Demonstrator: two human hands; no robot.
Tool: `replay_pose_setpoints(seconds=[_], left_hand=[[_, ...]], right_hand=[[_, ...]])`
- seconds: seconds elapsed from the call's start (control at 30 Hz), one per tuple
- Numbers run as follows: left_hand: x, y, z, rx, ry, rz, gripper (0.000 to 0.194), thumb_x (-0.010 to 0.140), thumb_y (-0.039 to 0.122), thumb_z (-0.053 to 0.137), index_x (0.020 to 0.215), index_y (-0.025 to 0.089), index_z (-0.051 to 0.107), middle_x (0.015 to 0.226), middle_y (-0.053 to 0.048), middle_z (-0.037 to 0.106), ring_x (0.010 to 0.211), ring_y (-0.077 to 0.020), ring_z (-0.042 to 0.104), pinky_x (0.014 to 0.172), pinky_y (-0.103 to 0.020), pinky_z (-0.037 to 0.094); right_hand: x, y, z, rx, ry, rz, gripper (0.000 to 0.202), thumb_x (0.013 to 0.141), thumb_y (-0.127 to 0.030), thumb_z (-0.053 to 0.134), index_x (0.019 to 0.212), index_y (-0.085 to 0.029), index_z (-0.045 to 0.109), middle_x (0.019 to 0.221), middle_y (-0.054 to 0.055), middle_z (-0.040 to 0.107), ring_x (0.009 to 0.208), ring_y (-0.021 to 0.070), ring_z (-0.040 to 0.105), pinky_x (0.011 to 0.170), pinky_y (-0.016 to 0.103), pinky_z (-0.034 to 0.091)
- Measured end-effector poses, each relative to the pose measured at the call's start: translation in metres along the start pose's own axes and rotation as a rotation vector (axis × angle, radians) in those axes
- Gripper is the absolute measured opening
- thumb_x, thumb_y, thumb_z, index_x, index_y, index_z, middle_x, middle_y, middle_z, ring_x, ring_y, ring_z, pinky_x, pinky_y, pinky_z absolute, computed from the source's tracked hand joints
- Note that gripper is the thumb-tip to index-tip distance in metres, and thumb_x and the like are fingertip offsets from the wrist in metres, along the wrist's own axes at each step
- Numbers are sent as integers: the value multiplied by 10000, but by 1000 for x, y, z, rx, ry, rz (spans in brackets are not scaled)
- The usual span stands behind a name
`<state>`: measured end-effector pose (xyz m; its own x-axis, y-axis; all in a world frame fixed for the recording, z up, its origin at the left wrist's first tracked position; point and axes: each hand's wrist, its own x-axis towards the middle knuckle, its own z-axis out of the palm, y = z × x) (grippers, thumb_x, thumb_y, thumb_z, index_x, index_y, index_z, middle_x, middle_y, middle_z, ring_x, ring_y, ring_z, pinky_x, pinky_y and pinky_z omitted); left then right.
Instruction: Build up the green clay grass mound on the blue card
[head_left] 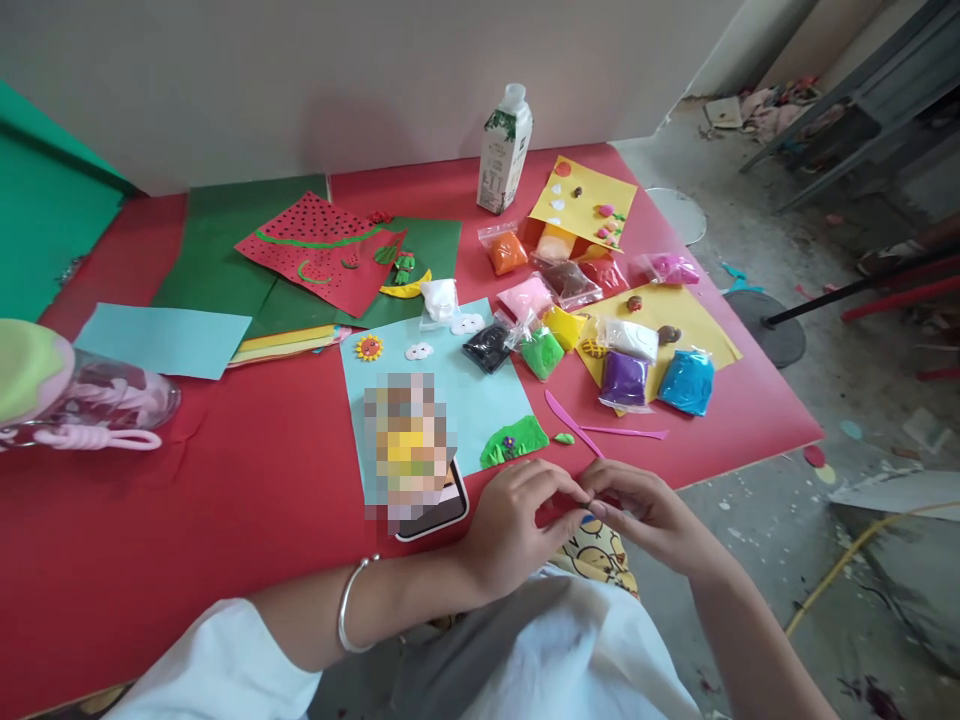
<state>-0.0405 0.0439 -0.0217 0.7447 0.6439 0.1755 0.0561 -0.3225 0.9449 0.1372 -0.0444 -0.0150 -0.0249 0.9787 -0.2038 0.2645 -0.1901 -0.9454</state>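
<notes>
My left hand and my right hand meet at the table's front edge, fingertips pinched together. Whatever they hold is too small and hidden to name. Just beyond them lie pink plastic clay tools and a small green clay leaf. Left of these, a light blue sheet carries a clay sun, white clay clouds and a green clay patch with a tiny purple flower. A phone, its screen mostly blurred out, rests on the sheet's lower part.
Several bags of coloured clay, among them black, purple and blue, lie on the right. A carton bottle stands by the wall. At the left are a watermelon-pattern sheet and a clear cup lying sideways.
</notes>
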Motion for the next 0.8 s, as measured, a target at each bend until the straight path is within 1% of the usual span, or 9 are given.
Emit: replay_pose_setpoints(seconds=[0.13, 0.27, 0.37, 0.47, 0.57, 0.7, 0.8], left_hand=[[3, 0, 0, -44, 23, -39, 29, 853, 211, 649, 839, 187, 654, 832, -18, 683, 784, -140, 631, 751, -261, 486], [3, -1, 1, -57, 38, -21, 78, 853, 228, 657, 794, 179, 660, 784, -17, 686, 750, -135, 630, 735, -255, 483], [1, -2, 1, -44, 41, 17, 109, 864, 260, 652, 794, 178, 671, 775, -24, 692, 746, -136, 636, 732, -259, 490], [0, -1, 0, -23, 37, 58, 149, 880, 295, 634, 800, 177, 677, 771, -30, 696, 729, -134, 640, 720, -267, 498], [0, 0, -1, 25, 29, 96, 172, 898, 310, 609, 806, 179, 672, 773, -30, 698, 715, -129, 640, 697, -265, 496], [0, 1, -1, 104, 11, 174, 172, 912, 301, 590, 809, 179, 654, 762, -16, 696, 696, -123, 630, 653, -249, 475], [0, 2, -2, 132, 2, 186, 150, 912, 294, 590, 823, 185, 643, 779, -12, 696, 709, -122, 635, 657, -243, 476]], right_hand=[[1, 2, 0, 79, -19, 36, 251, 933, -406, 530, 911, -193, 660, 886, 80, 613, 771, 174, 605, 630, 261, 513], [1, 3, 0, 79, -3, 51, 241, 917, -412, 562, 886, -194, 661, 864, 67, 606, 749, 160, 582, 638, 259, 496], [1, 2, -1, 104, -17, 54, 246, 904, -421, 584, 867, -193, 669, 852, 67, 614, 759, 163, 582, 650, 262, 485], [1, 0, -4, 137, -59, 56, 250, 892, -425, 602, 869, -192, 688, 854, 73, 629, 770, 169, 595, 662, 269, 482], [2, -1, -6, 150, -78, 43, 242, 876, -418, 630, 852, -190, 707, 829, 69, 631, 747, 161, 600, 654, 261, 481], [3, 0, -6, 165, -80, 3, 216, 866, -384, 652, 817, -182, 711, 798, 65, 633, 733, 154, 610, 656, 250, 487], [3, 1, -5, 169, -57, -13, 188, 868, -356, 654, 823, -183, 712, 789, 62, 631, 729, 152, 611, 654, 247, 490]])
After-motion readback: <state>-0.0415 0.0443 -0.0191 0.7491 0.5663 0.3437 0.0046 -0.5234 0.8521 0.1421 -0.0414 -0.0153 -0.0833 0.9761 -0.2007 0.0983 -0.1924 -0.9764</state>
